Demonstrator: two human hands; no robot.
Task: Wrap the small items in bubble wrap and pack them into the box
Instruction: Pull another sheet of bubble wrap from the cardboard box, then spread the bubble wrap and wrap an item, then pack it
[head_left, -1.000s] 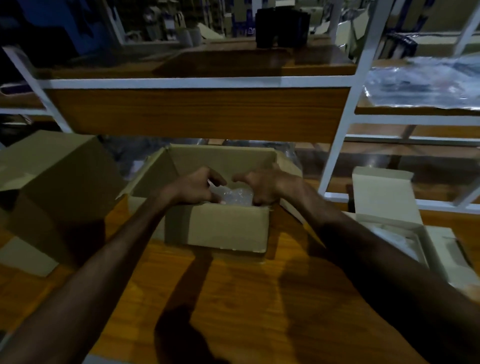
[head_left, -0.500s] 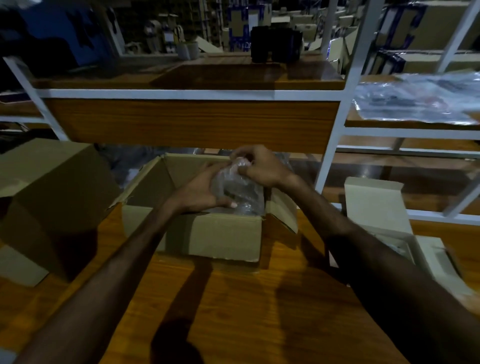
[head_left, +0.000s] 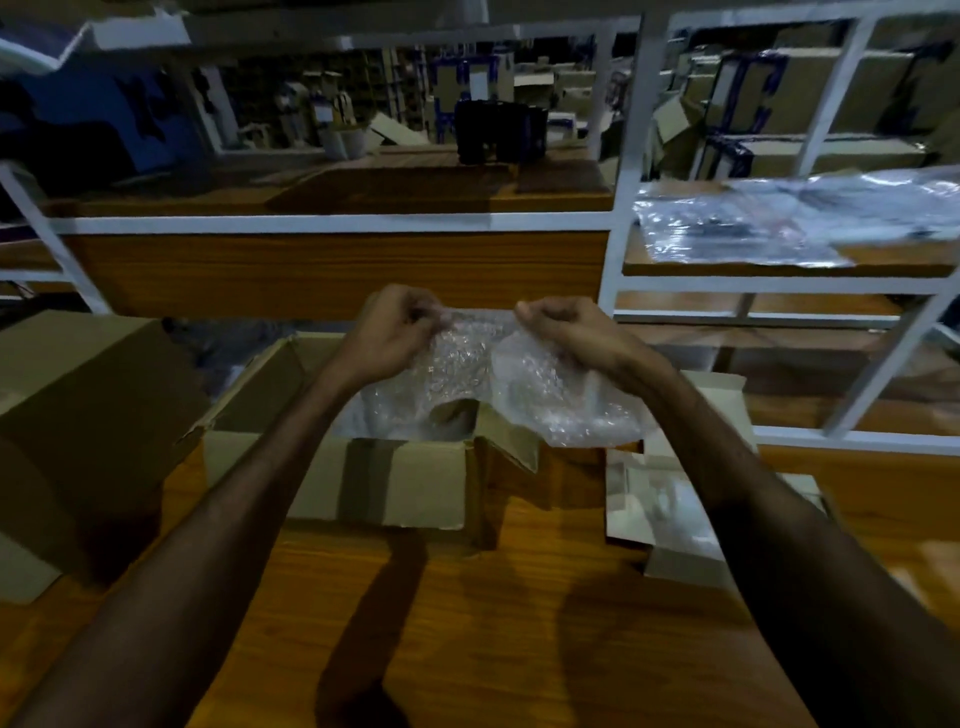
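A: Dim stockroom here, wooden counter (head_left: 519, 597), white shelf frame (head_left: 621, 223) behind, cartons stacked beyond.

B: And the box (head_left: 395, 483) sits open mid-counter, a second carton (head_left: 78, 415) left of it.

A: Change from a moment ago: the wrap (head_left: 519, 384) was bunched low at the box; now it's lifted and spread above it.

B: Left hand (head_left: 387, 340) and right hand (head_left: 566, 332) apart, each pinching a top edge.
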